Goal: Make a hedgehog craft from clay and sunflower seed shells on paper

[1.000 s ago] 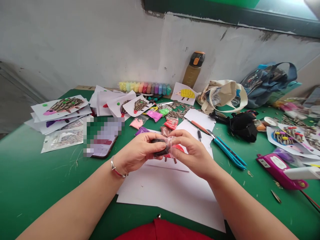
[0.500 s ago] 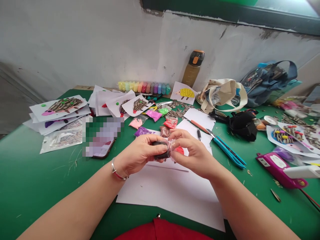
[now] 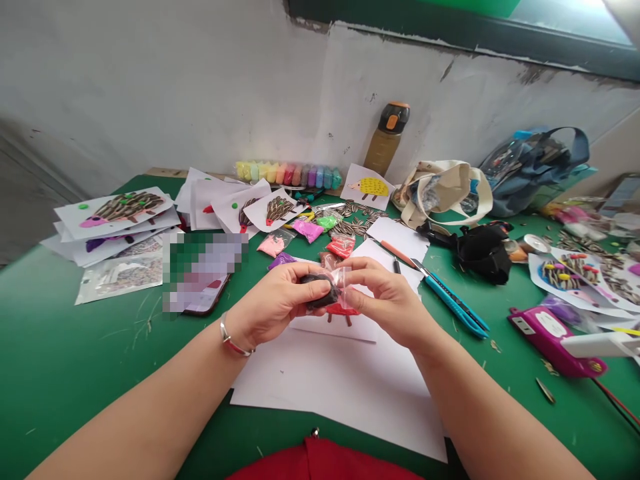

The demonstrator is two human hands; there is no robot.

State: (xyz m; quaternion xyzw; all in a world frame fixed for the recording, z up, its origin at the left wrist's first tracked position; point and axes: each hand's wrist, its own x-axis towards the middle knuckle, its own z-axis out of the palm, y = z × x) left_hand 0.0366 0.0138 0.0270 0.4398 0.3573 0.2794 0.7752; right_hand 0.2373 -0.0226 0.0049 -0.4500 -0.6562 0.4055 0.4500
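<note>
- I see the flat green table first, the biggest thing here.
- The big white paper sheet lies flat on it, under the two hands.
- A floppy cream cloth bag with a looped handle sits at the back, right of the middle.
- I see a small white paper card with a red shape and brown legs. It lies on the big sheet, and the hands hide part of it.
- The bare left hand wears a silver bracelet. It squeezes a squashy-looking black lump, thumb on top.
- The bare right hand is just beside it. Its thumb and fingers pinch the end of a thin clear plastic bag.
- A long blue cutter knife lies to the right, apart from the right hand.
- The black lump is up between the hands, over the card. It looks to be in the clear bag, but fingers cover some of it.
- A little plastic bag of red stuff lies just past the hands.
- Stripy grey seeds are the tiniest, in a loose heap farther back.
</note>
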